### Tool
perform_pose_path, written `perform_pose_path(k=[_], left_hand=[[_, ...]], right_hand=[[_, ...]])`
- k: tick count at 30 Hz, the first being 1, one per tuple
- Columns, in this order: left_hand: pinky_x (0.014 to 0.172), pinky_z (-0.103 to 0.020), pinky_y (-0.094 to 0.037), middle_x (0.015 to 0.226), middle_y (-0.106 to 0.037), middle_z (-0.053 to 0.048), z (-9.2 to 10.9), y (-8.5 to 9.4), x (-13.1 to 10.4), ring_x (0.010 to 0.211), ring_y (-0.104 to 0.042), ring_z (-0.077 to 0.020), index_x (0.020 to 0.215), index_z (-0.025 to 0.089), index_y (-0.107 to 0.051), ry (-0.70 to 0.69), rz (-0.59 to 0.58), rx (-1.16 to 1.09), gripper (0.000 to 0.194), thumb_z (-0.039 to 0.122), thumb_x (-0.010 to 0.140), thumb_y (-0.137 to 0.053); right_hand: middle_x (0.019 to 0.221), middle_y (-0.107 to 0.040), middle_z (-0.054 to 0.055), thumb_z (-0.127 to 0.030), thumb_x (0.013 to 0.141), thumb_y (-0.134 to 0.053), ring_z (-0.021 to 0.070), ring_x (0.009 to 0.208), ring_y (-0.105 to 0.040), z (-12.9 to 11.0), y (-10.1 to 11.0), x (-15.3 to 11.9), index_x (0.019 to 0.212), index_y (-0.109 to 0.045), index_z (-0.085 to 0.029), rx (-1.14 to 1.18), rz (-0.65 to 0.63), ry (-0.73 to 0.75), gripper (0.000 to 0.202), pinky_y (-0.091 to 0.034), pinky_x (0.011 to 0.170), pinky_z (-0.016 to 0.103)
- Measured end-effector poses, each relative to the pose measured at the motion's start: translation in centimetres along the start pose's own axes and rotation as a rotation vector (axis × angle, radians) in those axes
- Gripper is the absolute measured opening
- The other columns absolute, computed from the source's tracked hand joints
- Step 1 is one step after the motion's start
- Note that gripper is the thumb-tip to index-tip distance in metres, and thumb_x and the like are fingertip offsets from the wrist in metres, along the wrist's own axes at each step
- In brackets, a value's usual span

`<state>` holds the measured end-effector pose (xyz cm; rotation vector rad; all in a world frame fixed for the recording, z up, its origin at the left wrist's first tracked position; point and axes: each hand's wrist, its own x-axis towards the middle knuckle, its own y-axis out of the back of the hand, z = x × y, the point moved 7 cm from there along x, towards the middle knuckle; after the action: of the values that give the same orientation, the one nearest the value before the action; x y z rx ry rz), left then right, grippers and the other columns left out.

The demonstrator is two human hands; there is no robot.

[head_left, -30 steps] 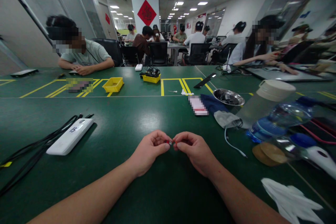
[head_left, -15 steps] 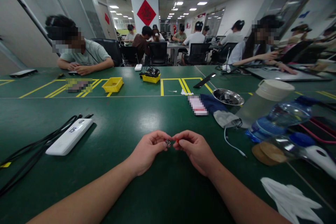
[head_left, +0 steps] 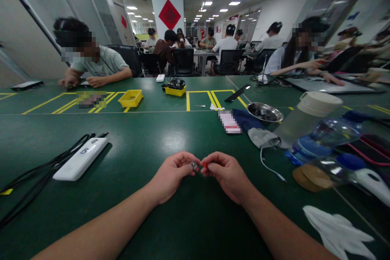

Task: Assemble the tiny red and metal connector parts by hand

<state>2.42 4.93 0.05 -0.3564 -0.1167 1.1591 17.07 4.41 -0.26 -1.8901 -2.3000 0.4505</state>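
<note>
Above the green table (head_left: 146,138), my left hand (head_left: 174,174) pinches a small silvery metal piece (head_left: 193,165) between thumb and fingers. Its exact kind is too small to make out. Facing it, my right hand (head_left: 224,174) is closed on a tiny orange-red piece (head_left: 205,165), mostly covered by the fingertips. The two hands are close together, with a narrow gap between the metal piece and the orange-red one.
To the left lies a white power bank (head_left: 81,160) with black cables (head_left: 39,178). On the right are a plastic bottle (head_left: 327,136), a frosted jug (head_left: 307,118), a metal bowl (head_left: 264,112) and a white glove (head_left: 336,229). Farther off stands a yellow tray (head_left: 131,98); people sit around.
My fingertips have drawn slightly apart, and more of the orange-red piece shows. Across the table at left, a person's hand has reached out to a small object on the tabletop.
</note>
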Motion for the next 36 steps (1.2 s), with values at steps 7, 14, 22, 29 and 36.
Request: perform_pose_path(k=[7,14,22,29,36], left_hand=[[0.075,-0.027,-0.045,0.087,-0.069,-0.006,-0.19,0.2,0.07,0.08,-0.061,-0.0141,0.095,0.014,-0.067,0.004,-0.005,0.015,0.014,0.017,0.081,-0.069],[0.077,-0.029,-0.045,0.089,-0.069,-0.005,-0.48,0.39,0.15,0.082,-0.062,-0.0155,0.097,0.016,-0.065,-0.001,-0.014,0.023,0.018,0.014,0.08,-0.066],[0.076,-0.029,-0.045,0.086,-0.069,-0.005,-0.43,0.31,0.17,0.08,-0.062,-0.0151,0.096,0.016,-0.066,0.007,-0.006,0.042,0.016,0.017,0.08,-0.067],[0.079,-0.03,-0.046,0.087,-0.069,-0.005,-0.63,0.29,0.25,0.083,-0.064,-0.0164,0.1,0.015,-0.064,0.014,-0.019,0.034,0.02,0.015,0.08,-0.067],[0.079,-0.031,-0.047,0.088,-0.07,-0.006,-0.4,0.13,0.13,0.084,-0.065,-0.0169,0.099,0.016,-0.063,0.019,-0.021,0.034,0.02,0.019,0.08,-0.069]], right_hand=[[0.082,-0.071,0.004,-0.017,0.076,-0.069,0.0155,0.07,-0.064,-0.22,-0.06,-0.09,0.083,-0.073,-0.017,-0.014,-0.008,0.018,0.008,-0.049,0.071,0.033],[0.083,-0.071,0.004,-0.017,0.076,-0.068,0.0149,0.07,-0.063,-0.25,-0.1,-0.07,0.083,-0.073,-0.018,-0.018,-0.014,0.025,0.009,-0.049,0.072,0.032],[0.08,-0.07,0.003,-0.017,0.075,-0.069,0.0148,0.069,-0.062,-0.43,-0.23,-0.08,0.082,-0.073,-0.018,-0.022,-0.013,0.019,0.009,-0.048,0.072,0.033],[0.082,-0.07,0.004,-0.015,0.077,-0.065,0.0153,0.072,-0.062,-0.42,-0.31,-0.13,0.085,-0.073,-0.018,-0.043,-0.038,0.036,0.011,-0.048,0.072,0.033],[0.086,-0.071,0.004,-0.015,0.077,-0.065,0.0155,0.072,-0.062,-0.32,-0.35,-0.08,0.085,-0.072,-0.018,-0.039,-0.053,0.051,0.012,-0.049,0.072,0.033]])
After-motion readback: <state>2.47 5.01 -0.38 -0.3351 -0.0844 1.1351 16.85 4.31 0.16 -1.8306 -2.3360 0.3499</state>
